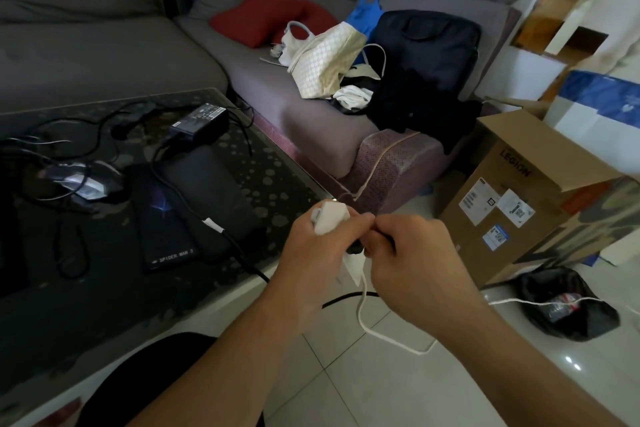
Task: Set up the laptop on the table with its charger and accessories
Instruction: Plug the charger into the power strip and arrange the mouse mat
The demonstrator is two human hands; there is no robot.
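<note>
My left hand (313, 246) grips a white extension socket (329, 217) just off the table's near right corner. My right hand (412, 253) pinches a black plug (356, 248) against that socket; the plug's tip is hidden between my fingers. A black cable (242, 256) runs from there across the dark glass table (277, 163) to the black charger brick (201, 123) at the back. A white cord (381, 333) hangs from the socket to the floor. A gaming mouse (83, 184) and a dark mouse pad (166, 218) lie on the table.
A grey sofa (294, 97) behind the table carries a red cushion (263, 15), bags and a black laptop bag (429, 42). A cardboard laptop box (519, 194) stands on the tiled floor at right, with a black plastic bag (564, 305) in front of it.
</note>
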